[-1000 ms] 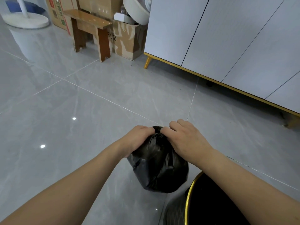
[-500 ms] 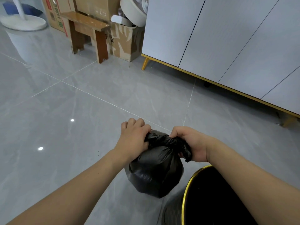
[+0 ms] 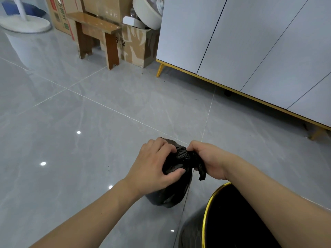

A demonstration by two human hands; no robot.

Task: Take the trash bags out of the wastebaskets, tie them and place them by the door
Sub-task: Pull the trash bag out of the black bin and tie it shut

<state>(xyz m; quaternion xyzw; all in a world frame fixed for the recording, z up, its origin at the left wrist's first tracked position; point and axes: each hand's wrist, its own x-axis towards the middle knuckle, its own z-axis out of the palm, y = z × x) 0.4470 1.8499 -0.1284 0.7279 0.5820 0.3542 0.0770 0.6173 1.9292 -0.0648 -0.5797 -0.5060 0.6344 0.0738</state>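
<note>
The black trash bag sits on the grey tiled floor at about 6 o'clock in the view, its gathered neck pulled up between both hands. The left hand clasps the top of the bag — fingers curled over the far side, thumb pressed on the near side of the plastic. The right hand pinches the twisted neck at 3 o'clock of the bag, and a loose tail of plastic hangs down below its palm. Just beside the bag, at its 4 o'clock, stands the black wastebasket with a gold rim, partly hidden under the right forearm.

Farther out, a white cabinet on gold legs runs along 1 to 3 o'clock. At 11 o'clock a small wooden stool stands in front of cardboard boxes — a white round stand base lies at 10 o'clock.
</note>
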